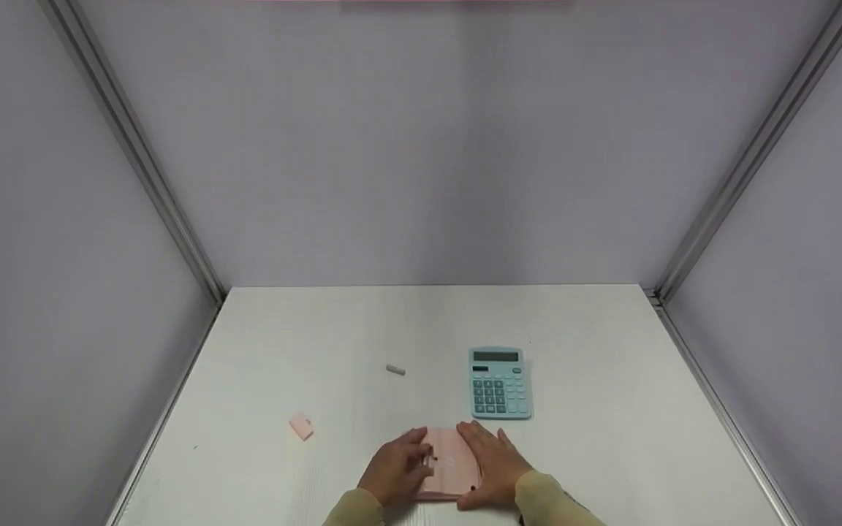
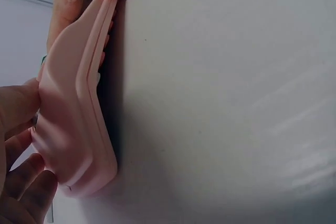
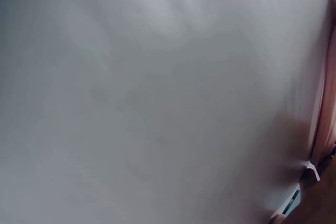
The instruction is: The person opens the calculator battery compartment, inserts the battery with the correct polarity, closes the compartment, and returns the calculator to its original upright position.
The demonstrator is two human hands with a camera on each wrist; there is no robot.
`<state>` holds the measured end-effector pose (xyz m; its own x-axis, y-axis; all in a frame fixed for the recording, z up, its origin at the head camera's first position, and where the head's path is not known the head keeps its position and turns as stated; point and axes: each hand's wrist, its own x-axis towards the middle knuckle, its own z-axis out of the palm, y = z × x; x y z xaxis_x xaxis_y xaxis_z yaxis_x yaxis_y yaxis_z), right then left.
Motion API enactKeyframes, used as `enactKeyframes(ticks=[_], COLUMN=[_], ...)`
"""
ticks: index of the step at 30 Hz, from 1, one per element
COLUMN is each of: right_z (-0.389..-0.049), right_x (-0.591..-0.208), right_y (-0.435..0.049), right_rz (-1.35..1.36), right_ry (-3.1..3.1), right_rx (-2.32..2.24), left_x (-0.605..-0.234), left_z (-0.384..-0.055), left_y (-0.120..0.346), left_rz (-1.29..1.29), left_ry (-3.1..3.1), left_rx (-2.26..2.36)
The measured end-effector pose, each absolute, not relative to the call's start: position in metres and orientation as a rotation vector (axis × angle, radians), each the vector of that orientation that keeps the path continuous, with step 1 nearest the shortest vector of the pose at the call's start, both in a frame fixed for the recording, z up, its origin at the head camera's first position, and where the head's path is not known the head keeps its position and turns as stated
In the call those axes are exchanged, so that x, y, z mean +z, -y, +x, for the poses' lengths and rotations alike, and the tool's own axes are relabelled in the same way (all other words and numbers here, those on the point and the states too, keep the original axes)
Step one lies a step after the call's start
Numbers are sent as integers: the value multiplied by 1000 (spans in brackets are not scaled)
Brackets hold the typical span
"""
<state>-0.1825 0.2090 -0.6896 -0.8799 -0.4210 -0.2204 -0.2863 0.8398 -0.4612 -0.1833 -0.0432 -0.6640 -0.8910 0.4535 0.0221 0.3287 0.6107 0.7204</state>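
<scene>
A pink calculator (image 1: pixel 452 460) lies face down at the near edge of the white table, its keys turned to the tabletop in the left wrist view. My left hand (image 1: pixel 397 466) holds its left side, fingertips at a small opening in its back. With fingers at the far edge and thumb at the near one, my right hand (image 1: pixel 492 462) grips the right side. Part of the pink casing (image 3: pixel 326 98) shows at the right wrist view's margin. A small pink cover piece (image 1: pixel 302 426) lies to the left. Beyond the hands is a small grey cylinder (image 1: pixel 395 370) resembling a battery.
A light blue calculator (image 1: pixel 500 383) lies face up just beyond my right hand. Grey panels (image 1: pixel 435 146) stand along the back and both sides of the white table (image 1: pixel 304 329), with metal rails (image 1: pixel 728 438) at the sides.
</scene>
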Motion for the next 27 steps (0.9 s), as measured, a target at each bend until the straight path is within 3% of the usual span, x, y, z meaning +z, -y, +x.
enactKeyframes(ticks=[11,27], right_z=[-180,-184], right_x=[-687,-689], right_y=[-209,-206], right_rz=[-553,-490], right_ry=[-2683,-2681], right_rx=[-639,-607], left_x=[-665,-670], left_z=[-179,-179], left_y=[48,40], left_rz=[819,820], left_ry=[-2793,-2944], left_rx=[944,905])
